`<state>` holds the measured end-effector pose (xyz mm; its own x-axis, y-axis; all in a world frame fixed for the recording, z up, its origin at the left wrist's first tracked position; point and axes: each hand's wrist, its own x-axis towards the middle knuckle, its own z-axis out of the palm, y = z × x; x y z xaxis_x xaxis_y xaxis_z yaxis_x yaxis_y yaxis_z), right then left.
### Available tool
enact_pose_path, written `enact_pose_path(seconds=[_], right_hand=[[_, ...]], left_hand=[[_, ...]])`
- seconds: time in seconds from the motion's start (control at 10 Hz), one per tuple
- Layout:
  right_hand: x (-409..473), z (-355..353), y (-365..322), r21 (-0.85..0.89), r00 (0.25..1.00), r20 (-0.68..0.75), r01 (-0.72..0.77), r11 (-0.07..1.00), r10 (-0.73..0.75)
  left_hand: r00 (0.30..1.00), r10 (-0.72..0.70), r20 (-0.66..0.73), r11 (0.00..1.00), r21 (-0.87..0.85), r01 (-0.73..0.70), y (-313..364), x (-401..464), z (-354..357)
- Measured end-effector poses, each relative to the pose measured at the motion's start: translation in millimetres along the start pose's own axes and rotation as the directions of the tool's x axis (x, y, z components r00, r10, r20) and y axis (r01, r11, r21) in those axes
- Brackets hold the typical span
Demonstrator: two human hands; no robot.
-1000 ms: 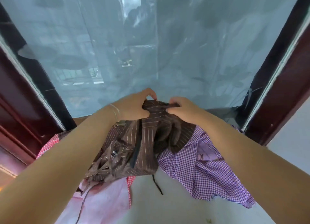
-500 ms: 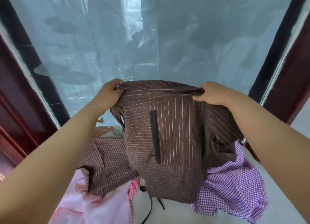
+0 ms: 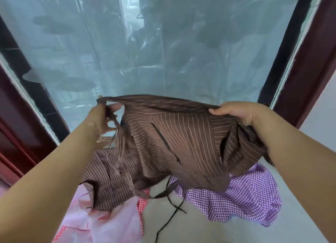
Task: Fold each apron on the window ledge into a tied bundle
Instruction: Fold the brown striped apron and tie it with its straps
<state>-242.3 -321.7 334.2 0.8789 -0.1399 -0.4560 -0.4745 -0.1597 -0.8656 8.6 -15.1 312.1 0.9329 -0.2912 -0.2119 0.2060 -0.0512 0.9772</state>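
The brown striped apron (image 3: 181, 142) is now lifted off the window ledge (image 3: 190, 222) and spread wide — a second ago it was bunched between hands held close together. The left hand (image 3: 101, 119) pinches one top corner, the right hand (image 3: 234, 112) grips the other — folding can begin. No writing can be read now.

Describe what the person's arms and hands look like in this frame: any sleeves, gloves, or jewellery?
Both forearms are bare with no sleeves in view, and neither the left hand nor the right hand wears a glove. A thin bracelet, blurred here, sits at the left wrist. No watch or ring can be made out on the right hand.
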Motion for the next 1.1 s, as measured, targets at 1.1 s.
enact_pose_path(seconds=[1.1], right_hand=[[59, 128, 164, -0.561, 0.948, -0.183, -0.32, 0.764, 0.262]], left_hand=[[0.937, -0.349, 0.019, 0.427, 0.893, 0.141, -172, 4, -75]])
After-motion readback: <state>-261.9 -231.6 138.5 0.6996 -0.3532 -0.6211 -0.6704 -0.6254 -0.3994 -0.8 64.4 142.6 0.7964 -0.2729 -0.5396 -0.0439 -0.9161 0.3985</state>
